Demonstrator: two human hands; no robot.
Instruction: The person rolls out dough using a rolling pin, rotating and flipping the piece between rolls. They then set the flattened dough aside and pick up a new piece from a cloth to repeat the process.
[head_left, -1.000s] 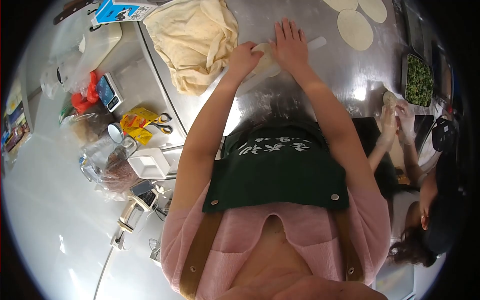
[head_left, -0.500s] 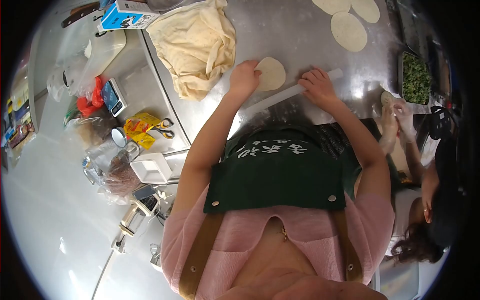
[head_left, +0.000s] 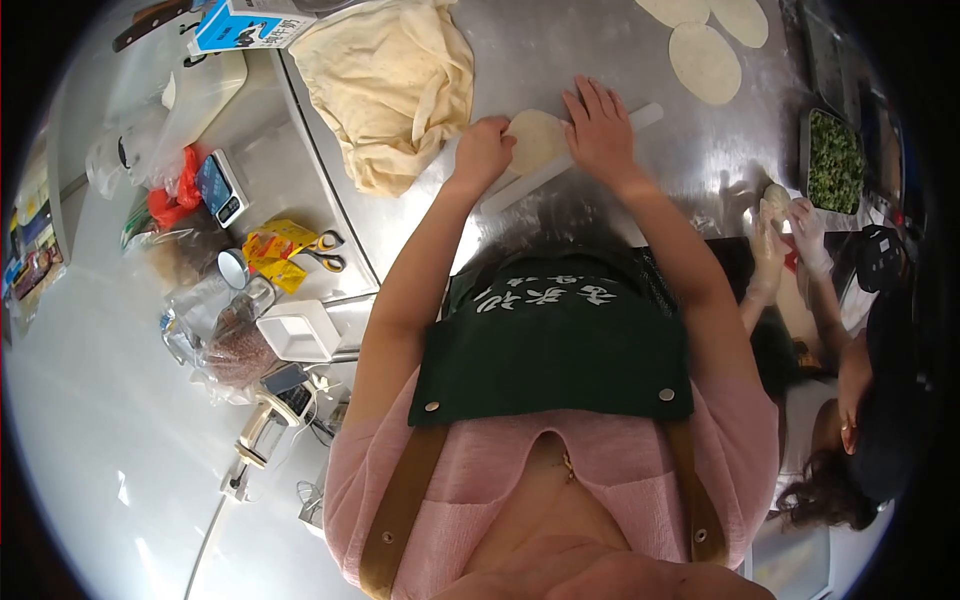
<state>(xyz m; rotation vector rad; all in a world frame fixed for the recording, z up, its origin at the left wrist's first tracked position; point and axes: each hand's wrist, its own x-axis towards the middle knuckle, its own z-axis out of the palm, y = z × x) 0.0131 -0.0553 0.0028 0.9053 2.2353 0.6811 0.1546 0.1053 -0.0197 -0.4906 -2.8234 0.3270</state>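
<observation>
My left hand (head_left: 484, 155) pinches the left edge of a thin round dough wrapper (head_left: 536, 138) lying on the steel table. Against its right side is my right hand (head_left: 600, 135), palm down with fingers stretched out across a white rolling pin (head_left: 528, 186). The pin slants from lower left to upper right, its far end (head_left: 648, 115) sticking out past my fingers. Part of the pin is hidden beneath that hand. A cream cloth (head_left: 385, 95) lies in a crumpled heap to the left of my left hand.
Several flat dough rounds (head_left: 706, 64) lie at the upper right. On the right, a tray of chopped greens (head_left: 835, 160) stands near a co-worker's gloved hands (head_left: 785, 235), which hold a piece of dough. Scissors (head_left: 325, 250), a scale (head_left: 220, 188) and a milk carton (head_left: 245, 28) are left.
My right hand has moved left and up to the wrapper's edge, its fingers straightening over the pin. The rolling pin has shifted slightly left and up. My left hand still pinches the wrapper.
</observation>
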